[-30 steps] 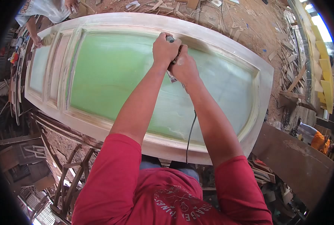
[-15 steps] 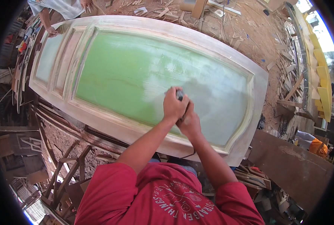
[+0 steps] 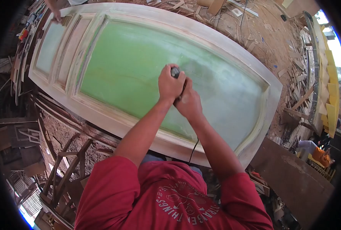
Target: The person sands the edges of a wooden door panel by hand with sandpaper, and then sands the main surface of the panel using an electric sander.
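Note:
Both of my hands are wrapped round a dark corded sander (image 3: 175, 72), pressed down on the green panel (image 3: 120, 61) of a large wooden door (image 3: 147, 8). My left hand (image 3: 169, 85) is closed over its top and far end. Just behind and to the right, my right hand (image 3: 189, 101) is closed on its body. Most of the sander is hidden under my fingers. A black cord (image 3: 193, 151) hangs down past the door's near edge toward me. Pale dust covers the panel's right half; its left half is brighter green.
At the far left, another person's hand (image 3: 56, 16) is at the door's small end panel (image 3: 49, 48). Wood scraps (image 3: 251, 46) litter the ground beyond. A brown board (image 3: 293, 180) lies at right; wooden frames (image 3: 69, 155) stand at lower left. Yellow pieces (image 3: 333, 84) line the right side.
My hands and the sander have slid left and slightly away from me over the panel. The view has shifted a little. The other person now shows less at the top left.

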A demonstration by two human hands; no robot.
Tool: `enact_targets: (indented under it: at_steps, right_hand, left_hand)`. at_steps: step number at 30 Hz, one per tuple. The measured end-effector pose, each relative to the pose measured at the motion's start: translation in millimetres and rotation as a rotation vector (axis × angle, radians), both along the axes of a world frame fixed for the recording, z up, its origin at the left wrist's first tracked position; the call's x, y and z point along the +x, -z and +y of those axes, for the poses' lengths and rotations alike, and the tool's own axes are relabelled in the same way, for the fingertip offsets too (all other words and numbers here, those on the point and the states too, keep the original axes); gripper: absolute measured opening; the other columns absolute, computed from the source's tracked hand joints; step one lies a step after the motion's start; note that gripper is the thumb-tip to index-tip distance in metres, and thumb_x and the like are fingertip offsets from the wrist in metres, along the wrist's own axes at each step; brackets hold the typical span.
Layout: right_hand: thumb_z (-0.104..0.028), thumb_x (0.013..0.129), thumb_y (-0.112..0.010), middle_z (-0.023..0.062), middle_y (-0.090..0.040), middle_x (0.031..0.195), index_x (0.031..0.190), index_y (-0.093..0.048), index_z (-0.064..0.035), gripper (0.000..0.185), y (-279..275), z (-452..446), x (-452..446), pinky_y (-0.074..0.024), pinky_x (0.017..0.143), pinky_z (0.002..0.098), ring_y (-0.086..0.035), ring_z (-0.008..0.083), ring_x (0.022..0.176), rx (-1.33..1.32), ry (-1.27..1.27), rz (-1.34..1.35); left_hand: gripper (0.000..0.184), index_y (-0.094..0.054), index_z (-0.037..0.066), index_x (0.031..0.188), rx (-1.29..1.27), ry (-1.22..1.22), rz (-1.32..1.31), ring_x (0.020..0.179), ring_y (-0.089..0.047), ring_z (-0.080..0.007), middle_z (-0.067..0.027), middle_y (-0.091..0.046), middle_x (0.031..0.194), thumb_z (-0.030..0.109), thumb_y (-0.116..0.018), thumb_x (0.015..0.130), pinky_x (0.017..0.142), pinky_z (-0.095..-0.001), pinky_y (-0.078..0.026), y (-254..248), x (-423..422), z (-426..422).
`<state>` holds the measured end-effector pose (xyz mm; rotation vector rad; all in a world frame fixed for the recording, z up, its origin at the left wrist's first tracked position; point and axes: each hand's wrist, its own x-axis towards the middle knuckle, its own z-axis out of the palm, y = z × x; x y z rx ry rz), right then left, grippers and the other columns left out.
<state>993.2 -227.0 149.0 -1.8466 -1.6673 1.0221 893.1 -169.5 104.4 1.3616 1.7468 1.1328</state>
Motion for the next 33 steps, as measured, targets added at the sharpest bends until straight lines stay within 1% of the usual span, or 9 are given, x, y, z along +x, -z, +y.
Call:
enact_targets:
  at_steps: [2,6,8,13,16,21,23,27,33]
  right_hand:
    - [-0.024,0.089,-0.081,0.031,-0.076,0.1,0.148,-0.038,-0.0012,0.077,7.6,33.5,-16.0,-0.057,0.081,0.061,-0.072,0.0562,0.092,0.068,-0.025,-0.011]
    - [-0.03,0.089,-0.083,0.0332,-0.076,0.107,0.14,-0.044,0.0001,0.071,0.2,99.8,-45.4,-0.0568,0.087,0.0605,-0.071,0.0555,0.103,0.017,-0.02,-0.015]
    - [-0.031,0.089,-0.083,0.033,-0.076,0.108,0.137,-0.045,0.0005,0.069,2.3,126.6,-56.4,-0.0567,0.09,0.06,-0.071,0.0554,0.105,0.028,-0.012,-0.004]
    - [-0.032,0.088,-0.084,0.0328,-0.076,0.11,0.137,-0.045,0.0009,0.071,3.0,134.5,-62.9,-0.0568,0.091,0.0595,-0.071,0.055,0.106,0.028,-0.041,-0.033]
    - [-0.03,0.088,-0.084,0.0326,-0.076,0.109,0.139,-0.042,0.0005,0.073,-0.9,101.8,-52.9,-0.0571,0.088,0.0603,-0.071,0.0555,0.104,0.021,-0.054,-0.055]
    - [-0.027,0.09,-0.082,0.0322,-0.076,0.107,0.146,-0.036,-0.0017,0.077,3.0,9.8,-19.5,-0.0572,0.082,0.061,-0.071,0.0562,0.1,-0.044,-0.051,-0.016]
    - [-0.026,0.09,-0.082,0.0319,-0.076,0.107,0.147,-0.035,-0.0027,0.077,-5.9,-27.8,-6.1,-0.0575,0.081,0.0605,-0.072,0.0559,0.099,-0.099,-0.061,-0.072]
    - [-0.022,0.089,-0.082,0.0299,-0.076,0.109,0.151,-0.035,-0.0044,0.079,-6.7,-99.5,15.0,-0.0584,0.08,0.0592,-0.073,0.054,0.099,-0.021,-0.075,-0.028]
    - [-0.02,0.087,-0.084,0.0282,-0.076,0.11,0.153,-0.036,-0.0054,0.083,1.5,-106.9,0.8,-0.0592,0.079,0.0576,-0.074,0.0531,0.098,-0.036,-0.087,-0.027]
  left_hand:
    - [0.036,-0.072,0.002,0.114,0.001,-0.036,0.019,0.097,-0.075,-0.037,-0.0209,-0.077,0.106,0.027,-0.078,0.089,0.091,-0.0443,-0.059,2.5,-16.8,34.0]
    - [0.04,-0.074,0.003,0.116,-0.053,-0.065,0.022,0.095,-0.077,-0.0359,-0.0208,-0.079,0.105,0.03,-0.08,0.086,0.09,-0.0431,-0.06,-0.4,-46.3,103.1]
    - [0.043,-0.073,0.002,0.115,-0.07,-0.059,0.019,0.1,-0.076,-0.0393,-0.0221,-0.078,0.109,0.03,-0.079,0.083,0.092,-0.0459,-0.06,-1.8,-57.1,130.7]
    - [0.046,-0.072,0.002,0.118,-0.126,-0.074,0.04,0.105,-0.075,-0.0422,-0.0239,-0.077,0.112,0.031,-0.077,0.083,0.096,-0.0481,-0.059,-7.3,-65.8,138.1]
    - [0.043,-0.072,0.004,0.116,-0.034,-0.083,0.053,0.098,-0.076,-0.0385,-0.0215,-0.078,0.106,0.033,-0.078,0.086,0.091,-0.0456,-0.06,6.8,-55.2,103.7]
    - [0.035,-0.07,0.003,0.111,-0.012,-0.062,-0.003,0.097,-0.073,-0.0415,-0.0213,-0.075,0.104,0.029,-0.075,0.089,0.09,-0.0484,-0.058,3.1,-19.3,7.2]
    - [0.033,-0.069,0.003,0.112,0.018,-0.066,0.024,0.1,-0.072,-0.0419,-0.0217,-0.074,0.106,0.028,-0.074,0.09,0.091,-0.0481,-0.057,7.2,-3.5,-33.7]
    - [0.035,-0.066,0.002,0.117,0.033,-0.048,-0.026,0.105,-0.07,-0.0421,-0.0224,-0.072,0.112,0.024,-0.075,0.092,0.094,-0.0487,-0.056,0.9,16.6,-109.5]
    - [0.034,-0.067,0.001,0.117,-0.025,-0.072,-0.054,0.105,-0.071,-0.0407,-0.0225,-0.073,0.114,0.022,-0.076,0.092,0.095,-0.0484,-0.056,-1.5,-1.2,-119.2]
